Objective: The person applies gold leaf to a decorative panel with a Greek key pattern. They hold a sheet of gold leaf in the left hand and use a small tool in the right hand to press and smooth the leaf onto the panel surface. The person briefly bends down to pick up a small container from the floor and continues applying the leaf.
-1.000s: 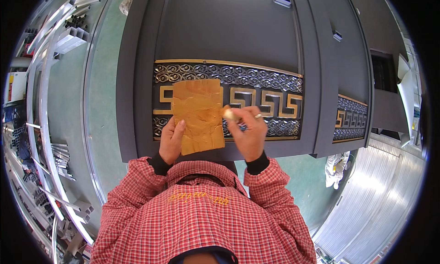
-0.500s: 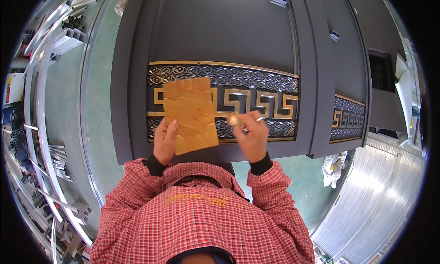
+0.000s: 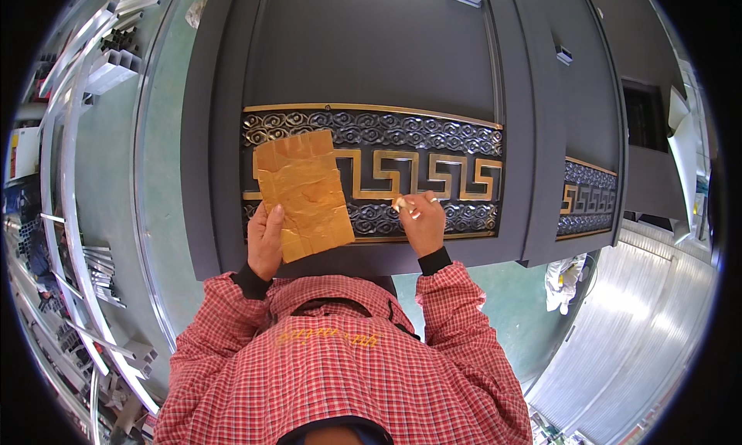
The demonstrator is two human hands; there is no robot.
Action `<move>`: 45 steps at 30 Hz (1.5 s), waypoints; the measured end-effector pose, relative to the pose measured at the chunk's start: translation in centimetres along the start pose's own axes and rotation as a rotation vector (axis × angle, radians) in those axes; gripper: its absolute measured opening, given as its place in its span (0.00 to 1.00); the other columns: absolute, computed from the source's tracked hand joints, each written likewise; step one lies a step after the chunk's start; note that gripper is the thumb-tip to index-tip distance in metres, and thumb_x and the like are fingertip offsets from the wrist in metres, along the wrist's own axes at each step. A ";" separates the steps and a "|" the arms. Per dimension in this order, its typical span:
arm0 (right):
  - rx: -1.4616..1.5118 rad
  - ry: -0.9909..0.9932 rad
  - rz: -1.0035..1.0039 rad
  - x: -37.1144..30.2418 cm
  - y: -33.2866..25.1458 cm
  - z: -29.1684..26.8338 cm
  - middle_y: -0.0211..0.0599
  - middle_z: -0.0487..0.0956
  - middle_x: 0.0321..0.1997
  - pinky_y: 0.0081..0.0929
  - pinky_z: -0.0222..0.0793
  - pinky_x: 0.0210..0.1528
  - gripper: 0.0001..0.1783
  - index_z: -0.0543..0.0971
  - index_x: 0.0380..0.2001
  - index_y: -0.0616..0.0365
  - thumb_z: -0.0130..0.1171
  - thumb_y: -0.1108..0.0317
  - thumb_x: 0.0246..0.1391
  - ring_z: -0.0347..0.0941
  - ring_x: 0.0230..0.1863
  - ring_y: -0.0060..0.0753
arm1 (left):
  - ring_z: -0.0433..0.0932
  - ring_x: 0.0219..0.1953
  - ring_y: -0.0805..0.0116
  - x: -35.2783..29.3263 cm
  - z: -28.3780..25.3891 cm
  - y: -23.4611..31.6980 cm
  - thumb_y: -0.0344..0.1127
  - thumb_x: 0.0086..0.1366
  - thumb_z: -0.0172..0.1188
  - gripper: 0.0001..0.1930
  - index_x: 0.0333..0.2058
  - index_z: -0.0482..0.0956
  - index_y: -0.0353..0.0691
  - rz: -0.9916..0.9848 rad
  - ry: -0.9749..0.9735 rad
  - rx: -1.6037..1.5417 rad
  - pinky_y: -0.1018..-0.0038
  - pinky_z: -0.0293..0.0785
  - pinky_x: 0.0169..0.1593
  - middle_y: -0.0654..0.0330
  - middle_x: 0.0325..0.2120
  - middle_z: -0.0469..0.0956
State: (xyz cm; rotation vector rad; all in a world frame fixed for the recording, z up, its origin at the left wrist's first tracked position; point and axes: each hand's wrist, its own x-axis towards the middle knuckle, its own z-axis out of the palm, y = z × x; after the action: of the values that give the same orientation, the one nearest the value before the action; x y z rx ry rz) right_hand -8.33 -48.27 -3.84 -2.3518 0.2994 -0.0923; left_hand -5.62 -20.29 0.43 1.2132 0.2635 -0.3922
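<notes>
My left hand (image 3: 265, 242) grips the lower left edge of a gold-smeared, creased cardboard sheet (image 3: 305, 198), thumb on top. My right hand (image 3: 426, 227) is closed in a pinch on a small pale wad (image 3: 399, 204), its exact kind unclear. The wad is at the lower edge of a gold key-pattern band (image 3: 396, 159), seemingly touching it. This raised band runs across a dark grey door panel (image 3: 371, 43), between two rows of dark scroll relief (image 3: 433, 134). The cardboard covers the band's left part.
A second dark panel with a similar patterned band (image 3: 587, 200) stands to the right. Metal profiles (image 3: 112, 70) fill racks at the left. Corrugated sheeting (image 3: 630, 321) lies at the lower right, near a white bag (image 3: 563, 283) on the green floor.
My left hand and the cardboard have shifted left, and the sheet is more tilted. My right hand has moved slightly left, with the wad now at the gold band's lower edge.
</notes>
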 end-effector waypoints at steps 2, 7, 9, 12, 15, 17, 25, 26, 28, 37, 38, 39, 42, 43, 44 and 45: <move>0.102 0.004 0.110 0.9 -1.1 -0.6 0.37 0.72 0.31 0.32 0.70 0.32 0.09 0.79 0.32 0.57 0.61 0.72 0.44 0.73 0.30 0.40 | 0.72 0.47 0.75 0.1 -0.4 -0.3 0.34 0.72 0.41 0.17 0.54 0.65 0.31 -0.006 -0.009 0.013 0.78 0.69 0.51 0.60 0.47 0.74; 0.000 0.061 0.024 2.4 0.1 0.7 0.37 0.73 0.30 0.31 0.69 0.30 0.07 0.80 0.31 0.58 0.62 0.72 0.44 0.73 0.28 0.38 | 0.73 0.46 0.75 -0.1 -0.1 0.3 0.35 0.72 0.42 0.17 0.54 0.65 0.31 0.026 -0.013 0.045 0.77 0.70 0.51 0.59 0.46 0.74; -0.096 0.053 -0.023 0.6 1.0 1.0 0.36 0.74 0.28 0.24 0.68 0.26 0.07 0.80 0.29 0.59 0.63 0.73 0.44 0.72 0.24 0.32 | 0.73 0.46 0.74 0.0 -0.1 0.5 0.35 0.72 0.42 0.17 0.54 0.65 0.31 0.026 0.002 0.040 0.77 0.70 0.50 0.59 0.46 0.74; 0.002 0.093 -0.014 -0.1 0.3 0.4 0.36 0.73 0.27 0.26 0.67 0.25 0.06 0.80 0.28 0.58 0.64 0.73 0.43 0.72 0.24 0.33 | 0.73 0.46 0.74 0.0 -0.5 0.4 0.35 0.72 0.42 0.17 0.53 0.65 0.31 0.010 0.009 0.006 0.77 0.70 0.50 0.59 0.46 0.74; 0.035 0.142 -0.033 1.3 -2.3 1.0 0.35 0.72 0.29 0.28 0.68 0.28 0.08 0.79 0.30 0.57 0.63 0.74 0.42 0.72 0.26 0.34 | 0.73 0.46 0.74 0.0 -0.6 0.1 0.35 0.71 0.42 0.17 0.54 0.65 0.31 0.010 -0.002 -0.004 0.77 0.70 0.50 0.59 0.46 0.74; 0.004 0.122 -0.074 2.6 -3.0 2.1 0.35 0.72 0.30 0.29 0.68 0.29 0.09 0.79 0.31 0.57 0.63 0.73 0.42 0.73 0.28 0.36 | 0.73 0.46 0.74 0.0 -0.5 0.1 0.34 0.71 0.42 0.17 0.54 0.65 0.31 0.020 -0.003 0.013 0.77 0.70 0.50 0.59 0.46 0.74; -0.033 0.185 0.029 3.4 -1.5 1.1 0.38 0.73 0.30 0.35 0.70 0.30 0.08 0.81 0.30 0.54 0.63 0.72 0.41 0.73 0.27 0.44 | 0.73 0.47 0.74 -0.1 -0.6 0.4 0.34 0.71 0.42 0.17 0.54 0.65 0.31 0.003 0.013 -0.007 0.77 0.69 0.51 0.60 0.46 0.74; -0.024 0.125 0.015 3.5 -2.6 1.3 0.38 0.73 0.30 0.33 0.71 0.30 0.09 0.81 0.30 0.54 0.62 0.73 0.41 0.73 0.28 0.43 | 0.72 0.47 0.74 0.0 -0.6 0.4 0.34 0.71 0.42 0.17 0.54 0.65 0.31 -0.006 0.004 -0.007 0.77 0.69 0.51 0.59 0.47 0.74; -0.047 0.107 -0.087 3.4 -2.7 2.5 0.36 0.72 0.30 0.35 0.70 0.30 0.08 0.80 0.31 0.53 0.61 0.72 0.43 0.73 0.29 0.41 | 0.72 0.47 0.74 0.1 -0.2 0.1 0.34 0.71 0.42 0.17 0.54 0.65 0.31 0.003 -0.006 -0.023 0.77 0.69 0.51 0.60 0.47 0.74; -0.002 0.105 -0.086 3.6 -1.9 2.0 0.35 0.73 0.31 0.33 0.70 0.29 0.09 0.80 0.30 0.54 0.61 0.74 0.41 0.74 0.28 0.41 | 0.72 0.46 0.75 0.5 -0.3 -0.2 0.34 0.72 0.42 0.17 0.54 0.65 0.32 0.009 -0.019 -0.003 0.78 0.69 0.50 0.60 0.47 0.74; -0.035 0.102 -0.161 3.7 -2.1 2.4 0.35 0.73 0.31 0.31 0.70 0.29 0.07 0.80 0.30 0.55 0.63 0.72 0.42 0.74 0.28 0.39 | 0.72 0.46 0.75 0.5 -0.3 -0.1 0.34 0.72 0.42 0.17 0.54 0.65 0.32 0.013 -0.028 0.007 0.78 0.69 0.50 0.59 0.47 0.74; -0.068 0.099 -0.130 3.6 -1.7 2.2 0.35 0.73 0.31 0.31 0.70 0.29 0.07 0.80 0.30 0.55 0.63 0.72 0.43 0.73 0.27 0.38 | 0.72 0.46 0.75 0.5 -0.2 0.0 0.34 0.72 0.42 0.17 0.54 0.65 0.32 0.005 -0.030 -0.004 0.78 0.69 0.50 0.59 0.47 0.74; -0.172 0.112 -0.026 3.7 -1.1 0.3 0.35 0.73 0.30 0.27 0.70 0.28 0.07 0.81 0.31 0.57 0.63 0.72 0.45 0.73 0.25 0.33 | 0.72 0.46 0.76 0.4 0.4 0.2 0.34 0.72 0.42 0.17 0.54 0.65 0.31 -0.010 -0.032 -0.027 0.79 0.69 0.49 0.59 0.47 0.74; -0.078 0.120 -0.013 3.6 -1.7 0.0 0.35 0.73 0.29 0.26 0.70 0.28 0.08 0.81 0.32 0.58 0.63 0.73 0.44 0.73 0.25 0.32 | 0.72 0.46 0.76 0.5 0.4 0.1 0.34 0.72 0.42 0.17 0.54 0.65 0.31 -0.010 -0.038 -0.030 0.79 0.69 0.49 0.59 0.47 0.74; 0.016 0.130 0.000 3.5 -3.0 -0.6 0.34 0.73 0.29 0.25 0.70 0.28 0.09 0.81 0.32 0.58 0.63 0.74 0.43 0.73 0.25 0.31 | 0.72 0.46 0.77 0.7 0.5 -0.2 0.34 0.72 0.42 0.17 0.54 0.65 0.31 -0.010 -0.045 -0.033 0.79 0.69 0.49 0.59 0.46 0.74; 0.109 0.136 0.014 3.5 -4.6 -1.3 0.34 0.73 0.29 0.24 0.70 0.27 0.09 0.81 0.32 0.59 0.64 0.75 0.43 0.73 0.25 0.29 | 0.72 0.45 0.77 0.8 0.5 -0.3 0.34 0.72 0.42 0.17 0.54 0.65 0.31 -0.013 -0.052 -0.014 0.79 0.69 0.49 0.59 0.46 0.74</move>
State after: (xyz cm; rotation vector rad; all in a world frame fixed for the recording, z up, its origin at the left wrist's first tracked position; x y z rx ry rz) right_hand -4.23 -46.80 0.20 -2.2392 0.3679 -0.2568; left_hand -5.02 -20.96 -0.01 1.1866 0.2295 -0.4320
